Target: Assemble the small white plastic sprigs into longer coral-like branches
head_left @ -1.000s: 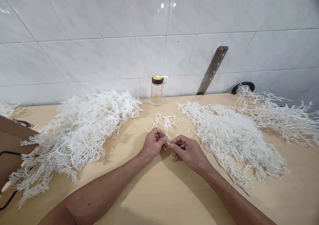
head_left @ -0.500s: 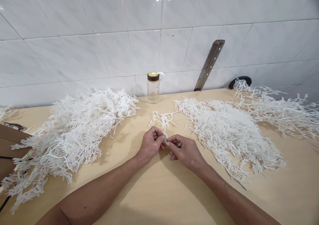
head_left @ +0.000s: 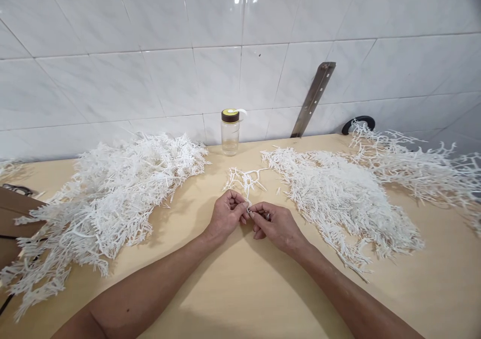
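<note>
A white branching plastic sprig [head_left: 248, 180] points away from me over the middle of the table, its stem end between my fingertips. My left hand [head_left: 228, 213] pinches that stem from the left. Thumb and forefinger of my right hand [head_left: 276, 225] are closed at the very end of the stem, close against the left fingertips. Something small and shiny shows at the right fingers, too small to name. To the left lies a big heap of white branched pieces [head_left: 124, 194], and to the right a flatter pile of thin white pieces [head_left: 338, 199].
A clear bottle [head_left: 230, 136] with a dark and yellow lid stands near the tiled wall. A metal strip [head_left: 313, 98] leans there, beside a black ring [head_left: 358, 123]. More white branches [head_left: 424, 163] lie far right; a brown box [head_left: 18, 219] sits at the left edge.
My hands stay together at the stem with only slight finger movement. The whole view has shifted a little.
</note>
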Available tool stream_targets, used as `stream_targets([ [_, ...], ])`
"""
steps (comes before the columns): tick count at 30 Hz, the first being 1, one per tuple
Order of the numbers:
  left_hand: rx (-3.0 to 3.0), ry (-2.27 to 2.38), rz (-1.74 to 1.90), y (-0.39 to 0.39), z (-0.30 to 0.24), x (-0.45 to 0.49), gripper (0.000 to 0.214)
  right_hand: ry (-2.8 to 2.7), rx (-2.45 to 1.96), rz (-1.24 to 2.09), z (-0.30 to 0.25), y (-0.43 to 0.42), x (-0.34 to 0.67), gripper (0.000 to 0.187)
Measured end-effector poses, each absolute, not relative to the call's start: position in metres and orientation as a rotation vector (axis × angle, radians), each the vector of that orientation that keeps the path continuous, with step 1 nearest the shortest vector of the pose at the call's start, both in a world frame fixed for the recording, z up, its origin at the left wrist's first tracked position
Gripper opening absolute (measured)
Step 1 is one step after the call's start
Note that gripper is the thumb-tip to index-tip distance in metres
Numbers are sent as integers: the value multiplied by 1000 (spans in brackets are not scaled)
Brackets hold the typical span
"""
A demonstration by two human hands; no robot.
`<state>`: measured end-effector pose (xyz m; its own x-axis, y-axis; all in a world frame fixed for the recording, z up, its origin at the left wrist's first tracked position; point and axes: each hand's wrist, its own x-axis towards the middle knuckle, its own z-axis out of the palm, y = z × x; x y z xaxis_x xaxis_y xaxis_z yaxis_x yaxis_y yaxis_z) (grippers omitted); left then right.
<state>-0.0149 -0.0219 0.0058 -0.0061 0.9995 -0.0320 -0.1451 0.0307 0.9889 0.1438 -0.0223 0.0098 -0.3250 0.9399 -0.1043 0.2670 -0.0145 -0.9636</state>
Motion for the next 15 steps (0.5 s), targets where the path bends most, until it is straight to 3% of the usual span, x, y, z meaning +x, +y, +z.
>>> stream_targets([
  [6,1069,1136,1274,-21,4,-14,21,-1650,-1241,1347,11,-25,142,24],
  [15,1078,1173,1246,-23,7,-13,13,-1726,-1286,1265,11,-27,141,6],
])
